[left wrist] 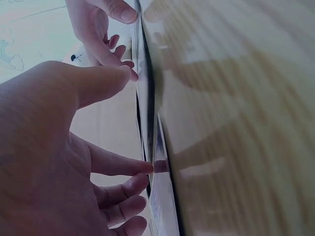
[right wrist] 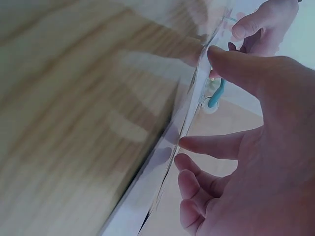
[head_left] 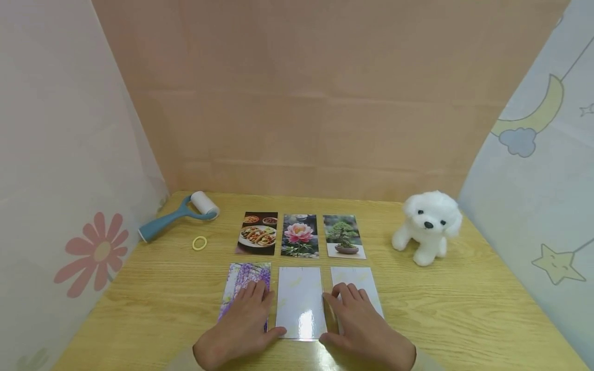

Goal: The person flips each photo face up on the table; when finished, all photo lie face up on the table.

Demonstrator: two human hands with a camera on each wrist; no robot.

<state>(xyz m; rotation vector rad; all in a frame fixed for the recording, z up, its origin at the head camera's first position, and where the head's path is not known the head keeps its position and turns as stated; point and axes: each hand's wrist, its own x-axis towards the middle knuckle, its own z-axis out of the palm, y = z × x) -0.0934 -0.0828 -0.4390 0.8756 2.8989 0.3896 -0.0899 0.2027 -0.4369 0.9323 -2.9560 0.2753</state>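
A white-backed card (head_left: 300,304) lies face down in the middle of the near row. My left hand (head_left: 243,322) is at its left side, thumb at the near left corner and index finger by the left edge. On the other side my right hand (head_left: 359,322) touches the right edge with index finger and thumb. Partly under the left hand is a purple-flower card (head_left: 235,283), face up. Another face-down white card (head_left: 355,277) is partly hidden by the right hand. Both wrist views show thumb and index fingertips at card edges, the other fingers loosely bent.
In the far row are a taco picture card (head_left: 257,235), a pink flower card (head_left: 299,234) and a bonsai card (head_left: 344,237). A lint roller (head_left: 178,214) and a yellow ring (head_left: 199,243) lie left. To the right sits a white plush dog (head_left: 429,226).
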